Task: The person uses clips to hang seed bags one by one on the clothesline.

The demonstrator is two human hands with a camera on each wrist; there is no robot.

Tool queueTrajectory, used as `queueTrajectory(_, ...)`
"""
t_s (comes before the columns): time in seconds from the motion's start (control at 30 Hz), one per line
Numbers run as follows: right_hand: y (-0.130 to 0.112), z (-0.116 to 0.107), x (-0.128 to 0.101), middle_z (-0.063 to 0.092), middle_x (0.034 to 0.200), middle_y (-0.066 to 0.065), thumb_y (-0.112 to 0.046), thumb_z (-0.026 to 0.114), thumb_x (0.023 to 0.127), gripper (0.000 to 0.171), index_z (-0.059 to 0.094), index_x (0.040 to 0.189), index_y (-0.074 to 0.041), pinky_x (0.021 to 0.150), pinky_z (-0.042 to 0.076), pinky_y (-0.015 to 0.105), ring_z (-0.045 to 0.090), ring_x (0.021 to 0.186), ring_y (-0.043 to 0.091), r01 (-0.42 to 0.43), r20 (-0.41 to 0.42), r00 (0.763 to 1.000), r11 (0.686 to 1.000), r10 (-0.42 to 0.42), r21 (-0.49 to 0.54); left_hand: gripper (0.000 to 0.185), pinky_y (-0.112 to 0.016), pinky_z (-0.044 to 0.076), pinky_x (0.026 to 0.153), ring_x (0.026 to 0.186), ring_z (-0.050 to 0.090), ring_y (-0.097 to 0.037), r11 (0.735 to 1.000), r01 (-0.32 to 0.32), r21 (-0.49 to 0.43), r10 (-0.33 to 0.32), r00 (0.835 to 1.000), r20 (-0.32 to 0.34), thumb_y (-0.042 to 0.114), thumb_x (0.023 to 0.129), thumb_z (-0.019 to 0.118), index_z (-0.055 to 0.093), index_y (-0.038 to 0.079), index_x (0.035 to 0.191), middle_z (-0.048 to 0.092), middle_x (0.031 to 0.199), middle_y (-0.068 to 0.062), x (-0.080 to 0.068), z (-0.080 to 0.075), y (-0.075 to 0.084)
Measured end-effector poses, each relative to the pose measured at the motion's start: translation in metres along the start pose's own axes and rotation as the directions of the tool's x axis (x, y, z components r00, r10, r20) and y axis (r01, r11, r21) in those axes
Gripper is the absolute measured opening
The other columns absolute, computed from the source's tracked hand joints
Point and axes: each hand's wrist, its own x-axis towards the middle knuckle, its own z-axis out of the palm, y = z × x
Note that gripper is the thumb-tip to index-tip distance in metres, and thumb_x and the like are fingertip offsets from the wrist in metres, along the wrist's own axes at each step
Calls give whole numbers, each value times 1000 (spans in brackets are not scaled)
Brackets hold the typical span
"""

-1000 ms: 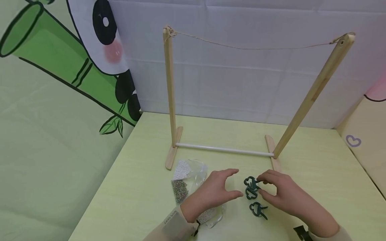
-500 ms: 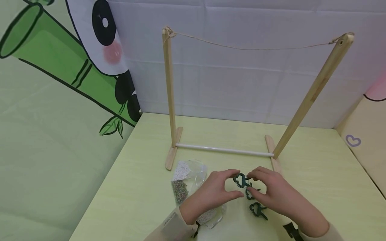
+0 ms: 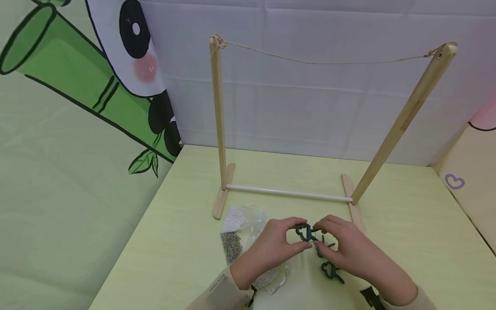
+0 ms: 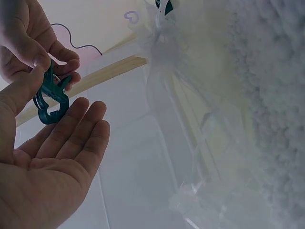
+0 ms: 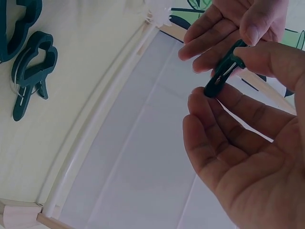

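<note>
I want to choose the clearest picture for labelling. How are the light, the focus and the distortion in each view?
Head view: even soft light, sharp, hardly any shadows, though the wooden drying frame leans from wide-angle distortion. Left wrist view: dim and bluish, the clear plastic bag close to the lens is a pale blur, the dark green plastic clip stays readable. Right wrist view: bright and fairly sharp, and the right hand fills much of it.

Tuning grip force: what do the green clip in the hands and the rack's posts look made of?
Green clip: likely moulded plastic, dark green, matte, thin uniform outline; a pale spring wire shows on a twin clip lying on the table. Rack post: unfinished light wood, visible grain. The white crossbar is smooth; plastic or painted, can't tell.
</note>
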Motion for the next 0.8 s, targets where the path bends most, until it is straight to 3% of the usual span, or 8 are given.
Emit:
queueTrajectory(0.37,2,-2,-3,65,109,-11,-12,83,85,40,69,122,-9,72,56,31,62,91,7,-45,15,999,999,44,20,42,-28,50,95,110,62,-5,999,-25,-43,22,997,-71,26,92,80,68,8,128,70,118,5,-2,-3,0)
queueTrajectory(0.8,7,-2,-6,67,112,-9,-7,86,81,40,70,118,-11,74,58,34,66,90,9,16,-45,999,996,-12,87,43,-33,51,97,110,63,-5,997,-11,-75,6,998,-67,27,92,79,68,10,130,71,116,7,-4,-4,-1)
